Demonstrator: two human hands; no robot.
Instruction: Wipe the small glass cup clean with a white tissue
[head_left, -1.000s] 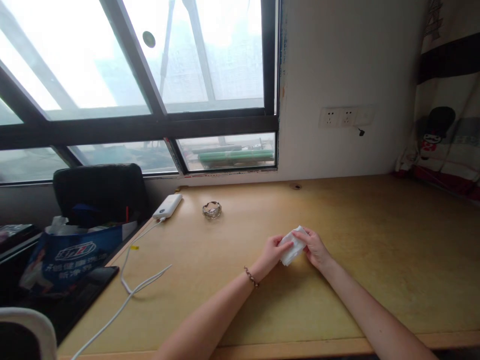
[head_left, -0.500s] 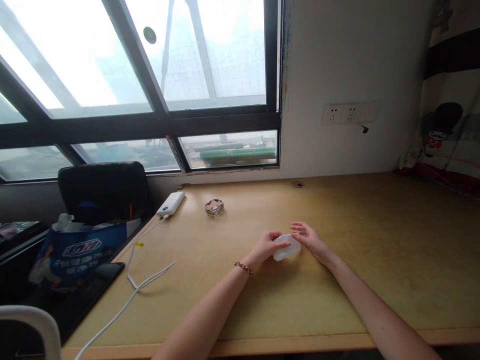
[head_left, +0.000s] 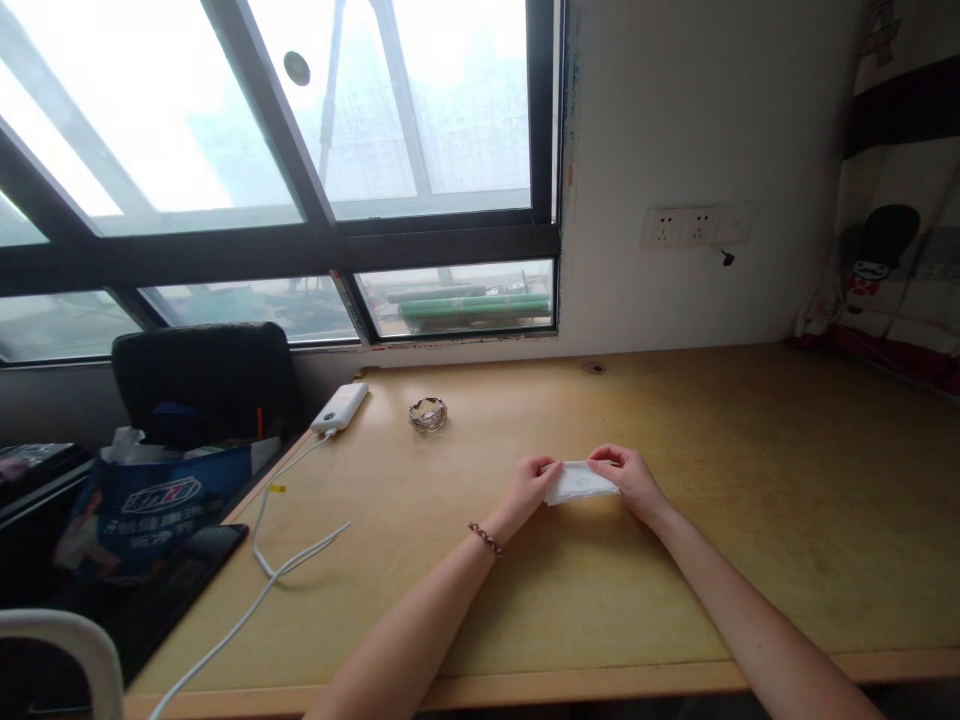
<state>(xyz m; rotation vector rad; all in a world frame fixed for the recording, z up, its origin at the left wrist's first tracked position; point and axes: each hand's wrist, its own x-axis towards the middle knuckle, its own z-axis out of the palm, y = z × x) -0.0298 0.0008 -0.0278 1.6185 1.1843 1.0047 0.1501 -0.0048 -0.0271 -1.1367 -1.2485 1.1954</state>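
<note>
A folded white tissue [head_left: 581, 482] is stretched between my two hands, just above the wooden table [head_left: 480, 620]. My left hand [head_left: 534, 482] pinches its left end between thumb and fingers; a beaded bracelet circles that wrist. At the opposite end, my right hand [head_left: 631, 482] grips the tissue's upper right corner, fingers curled behind it. The tissue's front face and lower edge show, while its back side is hidden.
A silver metal ring-shaped crown [head_left: 427, 415] stands toward the back left. Near the left edge lies a white power bank [head_left: 340, 407] with a white cable [head_left: 259, 520] trailing forward. A blue bag [head_left: 165, 505] rests on a dark chair [head_left: 206, 370] beside the table.
My right hand's fingers, loosely spread before, have closed on the tissue's right end. The tissue has gone from bunched and tilted to pulled flat and wider between both hands.
</note>
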